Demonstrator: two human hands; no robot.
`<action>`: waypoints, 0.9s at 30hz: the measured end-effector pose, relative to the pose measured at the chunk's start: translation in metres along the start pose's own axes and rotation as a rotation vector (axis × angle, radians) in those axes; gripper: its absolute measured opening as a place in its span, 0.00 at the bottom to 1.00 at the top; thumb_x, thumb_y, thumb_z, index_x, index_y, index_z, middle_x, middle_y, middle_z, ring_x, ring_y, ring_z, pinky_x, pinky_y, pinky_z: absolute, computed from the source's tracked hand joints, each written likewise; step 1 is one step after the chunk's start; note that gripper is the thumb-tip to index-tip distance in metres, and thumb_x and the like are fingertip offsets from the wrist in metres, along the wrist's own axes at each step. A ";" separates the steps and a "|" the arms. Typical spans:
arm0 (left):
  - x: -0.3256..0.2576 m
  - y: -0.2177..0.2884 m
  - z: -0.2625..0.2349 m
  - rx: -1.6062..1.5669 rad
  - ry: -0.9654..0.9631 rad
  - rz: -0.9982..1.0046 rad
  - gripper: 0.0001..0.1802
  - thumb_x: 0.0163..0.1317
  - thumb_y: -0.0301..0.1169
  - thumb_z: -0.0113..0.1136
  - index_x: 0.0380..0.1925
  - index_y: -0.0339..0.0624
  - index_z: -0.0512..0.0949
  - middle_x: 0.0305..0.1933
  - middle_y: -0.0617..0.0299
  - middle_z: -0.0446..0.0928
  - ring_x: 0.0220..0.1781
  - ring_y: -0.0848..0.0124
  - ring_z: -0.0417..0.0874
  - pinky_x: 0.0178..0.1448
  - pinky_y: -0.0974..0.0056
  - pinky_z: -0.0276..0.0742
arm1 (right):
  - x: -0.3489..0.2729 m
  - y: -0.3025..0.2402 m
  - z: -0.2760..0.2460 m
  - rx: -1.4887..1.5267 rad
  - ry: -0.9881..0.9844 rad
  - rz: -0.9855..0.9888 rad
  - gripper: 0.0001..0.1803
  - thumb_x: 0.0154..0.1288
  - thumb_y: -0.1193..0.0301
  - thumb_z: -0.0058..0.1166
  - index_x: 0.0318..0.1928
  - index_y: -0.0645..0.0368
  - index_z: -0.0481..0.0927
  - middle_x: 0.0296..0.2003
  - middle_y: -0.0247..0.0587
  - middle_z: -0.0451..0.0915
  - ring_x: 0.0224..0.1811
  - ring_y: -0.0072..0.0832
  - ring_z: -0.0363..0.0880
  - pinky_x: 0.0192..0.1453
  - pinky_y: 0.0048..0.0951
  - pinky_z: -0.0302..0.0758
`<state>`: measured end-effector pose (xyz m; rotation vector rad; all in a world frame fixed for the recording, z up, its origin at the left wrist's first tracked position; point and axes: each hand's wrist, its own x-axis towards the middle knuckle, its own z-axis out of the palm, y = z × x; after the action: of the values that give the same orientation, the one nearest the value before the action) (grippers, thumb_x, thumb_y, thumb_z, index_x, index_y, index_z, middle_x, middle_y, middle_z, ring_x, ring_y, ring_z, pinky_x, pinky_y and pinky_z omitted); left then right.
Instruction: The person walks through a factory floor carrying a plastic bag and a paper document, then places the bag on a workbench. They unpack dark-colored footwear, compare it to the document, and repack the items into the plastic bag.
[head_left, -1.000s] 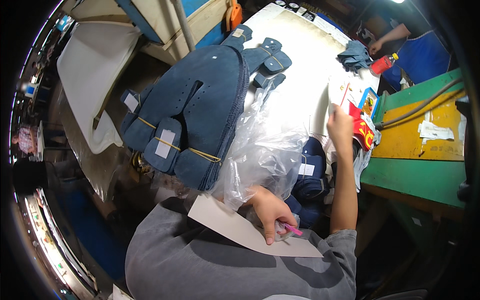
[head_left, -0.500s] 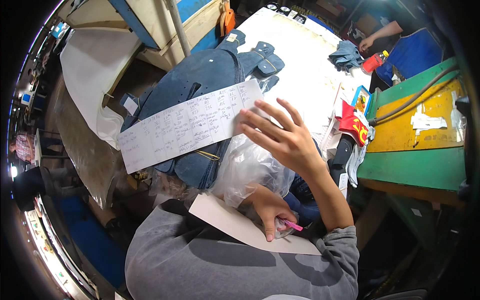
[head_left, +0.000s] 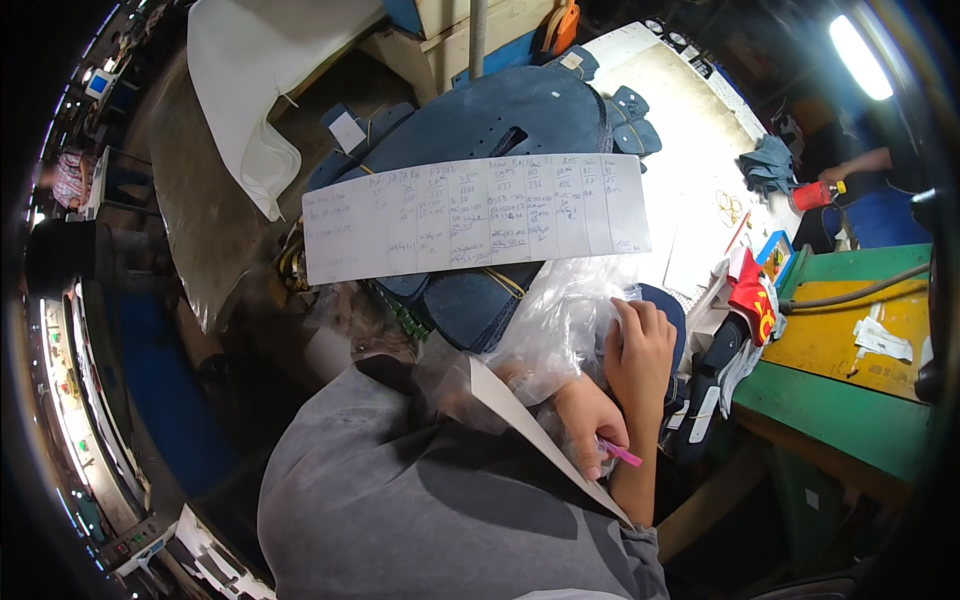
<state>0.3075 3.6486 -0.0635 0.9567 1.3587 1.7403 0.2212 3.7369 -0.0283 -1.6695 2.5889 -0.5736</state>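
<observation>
A long white paper strip (head_left: 470, 215) with a handwritten table lies across a stack of dark blue leather pieces (head_left: 500, 120). No hand touches it. My right hand (head_left: 640, 345) rests, fingers curled, on a crumpled clear plastic bag (head_left: 555, 325) just below the strip. My left hand (head_left: 588, 420) sits close under it, pinching a pink pen (head_left: 622, 455) against a white card (head_left: 530, 430) that slants over my grey shirt. The bag hides part of the left hand.
A white worktable (head_left: 690, 130) carries a blue cloth (head_left: 770, 165). At the right stands a green and yellow bench (head_left: 830, 410) with a red and yellow item (head_left: 750, 300). Another person's hand holds a red can (head_left: 815, 195). White fabric (head_left: 250, 90) hangs at upper left.
My right hand fetched the paper strip from the right, laid it across the blue stack, let go and dropped onto the plastic bag. My left hand kept the pen on the card.
</observation>
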 end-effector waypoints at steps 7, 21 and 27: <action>0.005 -0.001 -0.003 -0.050 -0.004 -0.004 0.28 0.67 0.54 0.71 0.39 0.39 0.74 0.33 0.68 0.75 0.36 0.76 0.73 0.41 0.64 0.72 | 0.007 -0.001 0.003 0.018 -0.069 0.040 0.16 0.64 0.73 0.59 0.53 0.58 0.83 0.45 0.40 0.80 0.50 0.38 0.78 0.58 0.40 0.66; 0.002 -0.015 0.000 -0.115 -0.026 0.059 0.22 0.73 0.49 0.64 0.40 0.38 0.75 0.33 0.71 0.73 0.37 0.79 0.71 0.41 0.66 0.71 | -0.006 -0.008 -0.032 0.348 0.183 0.127 0.20 0.66 0.82 0.53 0.58 0.62 0.83 0.58 0.51 0.79 0.61 0.46 0.77 0.66 0.41 0.72; 0.010 -0.023 -0.001 -0.185 -0.021 0.090 0.20 0.76 0.46 0.62 0.41 0.38 0.75 0.34 0.72 0.72 0.38 0.81 0.71 0.42 0.67 0.71 | -0.054 -0.043 -0.128 1.113 -0.187 -0.192 0.31 0.69 0.53 0.62 0.58 0.69 0.81 0.58 0.61 0.78 0.62 0.49 0.77 0.69 0.45 0.69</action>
<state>0.3044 3.6615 -0.0847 0.9415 1.1342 1.8811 0.2566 3.8067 0.0939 -1.3974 1.4299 -1.4108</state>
